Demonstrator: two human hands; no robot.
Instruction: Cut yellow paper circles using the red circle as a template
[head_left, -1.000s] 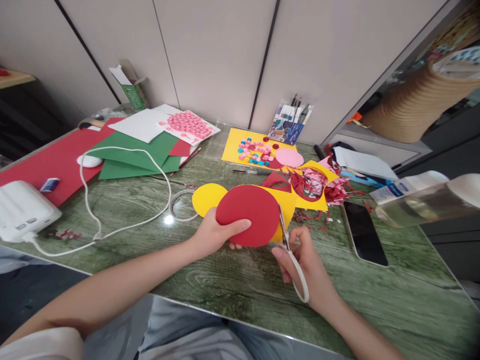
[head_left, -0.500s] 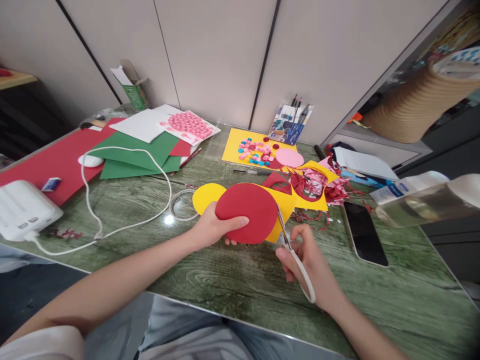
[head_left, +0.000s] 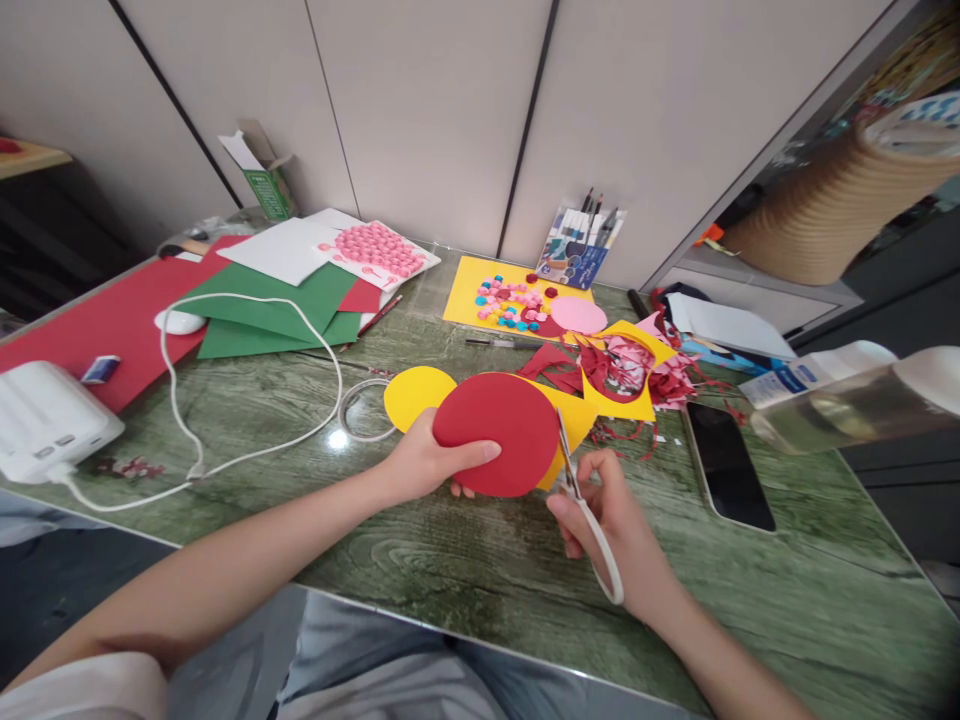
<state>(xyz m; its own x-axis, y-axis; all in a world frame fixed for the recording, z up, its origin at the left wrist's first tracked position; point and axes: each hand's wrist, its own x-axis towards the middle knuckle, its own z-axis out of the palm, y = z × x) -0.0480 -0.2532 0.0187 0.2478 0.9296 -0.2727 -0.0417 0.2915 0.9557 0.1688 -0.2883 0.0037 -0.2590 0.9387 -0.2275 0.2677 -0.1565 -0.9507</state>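
Note:
My left hand [head_left: 431,458] pinches a red paper circle [head_left: 504,425], thumb on top and fingertips underneath. Behind the circle lies a yellow paper sheet [head_left: 576,418], its right part sticking out past the red edge. In my right hand [head_left: 604,535] are scissors with white handles [head_left: 602,550]. Their blades point away from me and meet the yellow paper along the circle's right edge. A yellow paper circle [head_left: 416,395] shows on the table just beyond my left hand. Most of the yellow sheet is hidden under the red circle.
Paper scraps [head_left: 637,370] heap beyond my right hand, beside a phone [head_left: 729,467]. Small pompoms [head_left: 517,305] rest on yellow paper farther back. At left are a white cable [head_left: 339,375], a power bank [head_left: 56,425] and green sheets [head_left: 266,320]. A clear bottle [head_left: 847,410] stands at right.
The red circle and yellow sheet have shifted slightly right and toward me. The scissors have moved a little left, with their blades closer together.

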